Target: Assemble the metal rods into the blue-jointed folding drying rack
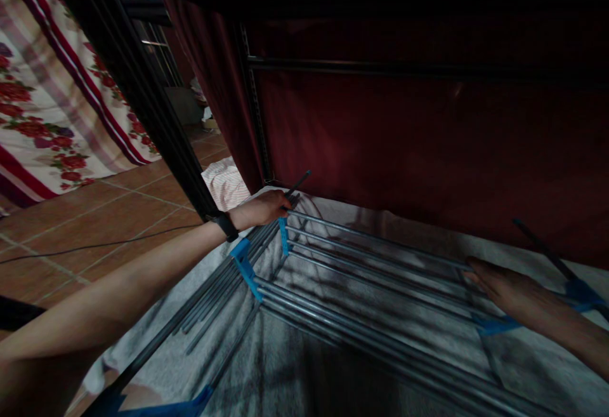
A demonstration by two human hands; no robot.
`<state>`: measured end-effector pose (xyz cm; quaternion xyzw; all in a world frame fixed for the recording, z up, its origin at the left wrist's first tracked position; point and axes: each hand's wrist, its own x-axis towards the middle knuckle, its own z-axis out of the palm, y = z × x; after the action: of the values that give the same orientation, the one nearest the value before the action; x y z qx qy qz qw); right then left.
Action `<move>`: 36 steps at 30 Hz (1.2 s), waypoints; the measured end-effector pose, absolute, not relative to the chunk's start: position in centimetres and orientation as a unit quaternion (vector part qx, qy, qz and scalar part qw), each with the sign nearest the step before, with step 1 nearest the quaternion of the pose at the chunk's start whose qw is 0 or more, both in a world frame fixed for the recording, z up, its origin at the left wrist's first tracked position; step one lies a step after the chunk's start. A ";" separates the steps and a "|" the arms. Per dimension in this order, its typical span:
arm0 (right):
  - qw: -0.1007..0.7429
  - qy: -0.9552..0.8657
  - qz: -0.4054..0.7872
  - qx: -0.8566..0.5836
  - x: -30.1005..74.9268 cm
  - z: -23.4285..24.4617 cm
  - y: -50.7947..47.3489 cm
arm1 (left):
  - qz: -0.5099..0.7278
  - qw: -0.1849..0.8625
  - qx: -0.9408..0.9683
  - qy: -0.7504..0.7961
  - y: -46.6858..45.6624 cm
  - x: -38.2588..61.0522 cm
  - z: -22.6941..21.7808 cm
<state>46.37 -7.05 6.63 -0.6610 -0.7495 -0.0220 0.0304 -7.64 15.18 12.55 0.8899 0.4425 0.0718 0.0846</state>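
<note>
A rack of grey metal tubes (371,234) with blue plastic joints lies before me on a pale cloth. My left hand (272,207) is closed around the rack's far left corner, just above a blue joint (284,237). Near the other end, my right hand (495,282) grips the far tube, its fingertips curled over it and partly hidden. A second blue joint (246,269) holds the nearer tubes, below my left wrist. Several loose-looking tubes (214,296) run alongside at the left. The rack's near right part falls outside the view.
A dark metal post (157,112) rises close to my left forearm. Behind the rack hangs a dark red cloth (380,144) with a black bar (342,66) across it. At left are a floral curtain (57,106), a tiled floor (137,204) and a black cable (109,244).
</note>
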 end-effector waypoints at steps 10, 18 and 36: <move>0.021 -0.750 -0.018 -0.661 46.4 6.5 -6.7 | 0.051 0.059 0.878 0.472 15.4 -7.0 12.7; 0.049 -0.755 -0.060 -0.652 46.0 6.3 -7.4 | 0.147 0.295 0.830 0.449 14.0 -8.0 13.4; 0.021 -0.827 -0.101 -0.553 20.6 10.3 2.1 | 0.363 0.575 0.537 0.499 12.2 -6.9 10.6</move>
<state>20.59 2.10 10.35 -0.5531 -0.8266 -0.1014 0.0212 -6.92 12.23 10.60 0.5374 0.4985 0.3627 0.5754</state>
